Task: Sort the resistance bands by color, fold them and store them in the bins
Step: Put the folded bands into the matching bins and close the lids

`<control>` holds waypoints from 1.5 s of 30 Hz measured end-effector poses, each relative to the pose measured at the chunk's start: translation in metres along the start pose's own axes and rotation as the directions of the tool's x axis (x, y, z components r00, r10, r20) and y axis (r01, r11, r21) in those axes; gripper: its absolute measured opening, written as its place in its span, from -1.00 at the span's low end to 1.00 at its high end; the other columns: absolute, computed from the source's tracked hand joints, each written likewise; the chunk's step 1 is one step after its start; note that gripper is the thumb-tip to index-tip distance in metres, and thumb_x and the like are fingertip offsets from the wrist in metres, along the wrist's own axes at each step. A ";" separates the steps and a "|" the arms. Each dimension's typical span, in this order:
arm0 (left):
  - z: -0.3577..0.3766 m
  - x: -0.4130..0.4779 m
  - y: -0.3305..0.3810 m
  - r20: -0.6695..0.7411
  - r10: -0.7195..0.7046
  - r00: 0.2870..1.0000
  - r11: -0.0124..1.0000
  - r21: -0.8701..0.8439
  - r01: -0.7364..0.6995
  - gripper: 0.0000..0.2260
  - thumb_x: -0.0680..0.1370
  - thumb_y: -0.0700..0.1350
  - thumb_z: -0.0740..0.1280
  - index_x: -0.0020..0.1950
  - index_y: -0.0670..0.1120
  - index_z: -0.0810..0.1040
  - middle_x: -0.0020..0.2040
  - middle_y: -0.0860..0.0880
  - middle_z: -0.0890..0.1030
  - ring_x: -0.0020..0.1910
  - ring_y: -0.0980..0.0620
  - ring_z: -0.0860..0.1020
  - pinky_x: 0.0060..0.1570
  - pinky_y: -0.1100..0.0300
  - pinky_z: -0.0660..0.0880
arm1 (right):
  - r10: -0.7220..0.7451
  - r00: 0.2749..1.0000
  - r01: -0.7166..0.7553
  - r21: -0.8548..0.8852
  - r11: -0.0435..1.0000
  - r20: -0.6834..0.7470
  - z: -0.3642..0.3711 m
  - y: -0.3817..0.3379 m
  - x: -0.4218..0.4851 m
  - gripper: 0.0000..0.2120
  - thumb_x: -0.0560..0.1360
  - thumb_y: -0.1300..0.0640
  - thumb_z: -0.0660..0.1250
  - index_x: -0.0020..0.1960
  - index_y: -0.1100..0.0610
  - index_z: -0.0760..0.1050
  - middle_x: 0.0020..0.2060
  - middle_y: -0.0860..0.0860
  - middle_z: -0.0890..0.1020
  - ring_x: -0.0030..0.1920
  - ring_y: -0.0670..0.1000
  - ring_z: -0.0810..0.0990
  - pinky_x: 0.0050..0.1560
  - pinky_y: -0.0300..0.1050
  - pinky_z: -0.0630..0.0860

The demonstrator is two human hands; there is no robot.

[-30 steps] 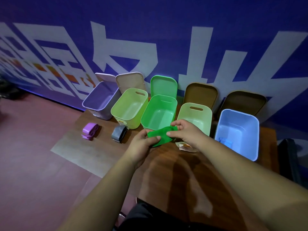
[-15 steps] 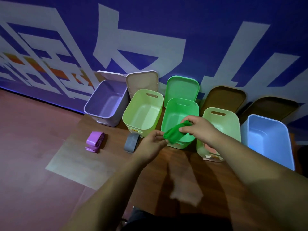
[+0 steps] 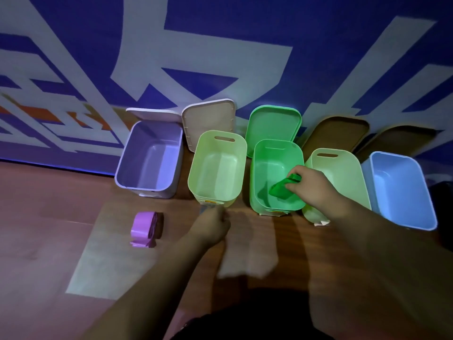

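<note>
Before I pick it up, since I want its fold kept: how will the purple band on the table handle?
Probably floppy: the purple band lies in loose layers, so the fold may open unless pinched across. Likely light; lying flat, it should not roll.

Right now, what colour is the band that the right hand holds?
Green. The band in the right hand shows best in the head view.

i'm looking at a deep blue wall banner [image 3: 245, 33] filling the back of my view, with big white block characters [image 3: 196, 57] across it and small orange marks [image 3: 36, 114] at its far left. below it runs a brown wooden table top [image 3: 282, 241], with a pale washed-out patch [image 3: 110, 253] over its left end. a reddish-brown floor [image 3: 36, 217] lies to the left.
</note>
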State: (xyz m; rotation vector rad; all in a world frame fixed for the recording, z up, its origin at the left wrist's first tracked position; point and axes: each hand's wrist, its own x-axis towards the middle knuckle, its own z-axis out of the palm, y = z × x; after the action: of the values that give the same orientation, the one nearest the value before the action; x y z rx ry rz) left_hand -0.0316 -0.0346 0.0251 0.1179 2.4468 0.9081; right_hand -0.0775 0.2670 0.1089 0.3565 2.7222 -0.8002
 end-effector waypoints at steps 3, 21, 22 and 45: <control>0.001 0.000 -0.012 -0.050 0.001 0.999 0.997 0.080 0.003 -0.66 0.48 -0.08 0.23 0.16 -0.18 0.64 0.17 -0.22 0.58 0.20 -0.26 0.51 0.20 -0.05 0.49 | -0.024 0.998 0.029 -0.105 0.994 0.049 0.007 0.003 0.009 -0.79 0.53 0.11 0.53 0.14 0.04 0.61 -0.03 0.08 0.65 -0.07 0.11 0.59 -0.19 -0.08 0.43; 0.001 -0.003 -0.029 -0.107 0.073 0.992 0.832 0.555 -0.001 -0.32 0.38 -0.13 0.57 0.48 0.11 0.50 0.33 0.00 0.54 0.32 -0.14 0.47 0.21 -0.02 0.52 | 0.010 0.903 0.169 -0.376 0.911 0.430 0.073 0.015 0.075 -0.59 0.64 0.20 0.33 0.47 0.22 0.49 0.28 0.23 0.63 0.23 0.25 0.61 0.18 -0.01 0.57; 0.002 -0.002 -0.031 -0.108 0.057 0.993 0.829 0.559 0.013 -0.29 0.35 -0.11 0.58 0.49 0.11 0.48 0.34 -0.01 0.52 0.33 -0.15 0.46 0.22 -0.02 0.53 | 0.011 0.901 0.171 -0.378 0.910 0.434 0.074 0.014 0.077 -0.58 0.64 0.21 0.32 0.48 0.22 0.48 0.28 0.24 0.63 0.23 0.26 0.61 0.17 0.00 0.57; 0.017 -0.045 -0.019 -0.174 -0.184 0.967 0.918 0.321 0.233 -0.65 0.58 -0.06 0.46 0.20 -0.09 0.33 0.08 -0.11 0.55 -0.03 -0.14 0.51 -0.18 0.04 0.27 | -0.373 0.911 0.369 0.059 0.928 0.175 0.050 -0.022 0.006 -0.80 0.64 0.15 0.28 -0.07 0.14 0.65 -0.10 0.01 0.71 -0.09 0.04 0.65 -0.03 0.02 0.61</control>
State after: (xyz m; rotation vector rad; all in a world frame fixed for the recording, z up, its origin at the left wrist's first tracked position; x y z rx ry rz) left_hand 0.0177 -0.0503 0.0222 -0.0904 2.6654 0.4075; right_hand -0.0800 0.2216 0.0775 -0.2331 2.6384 -0.9101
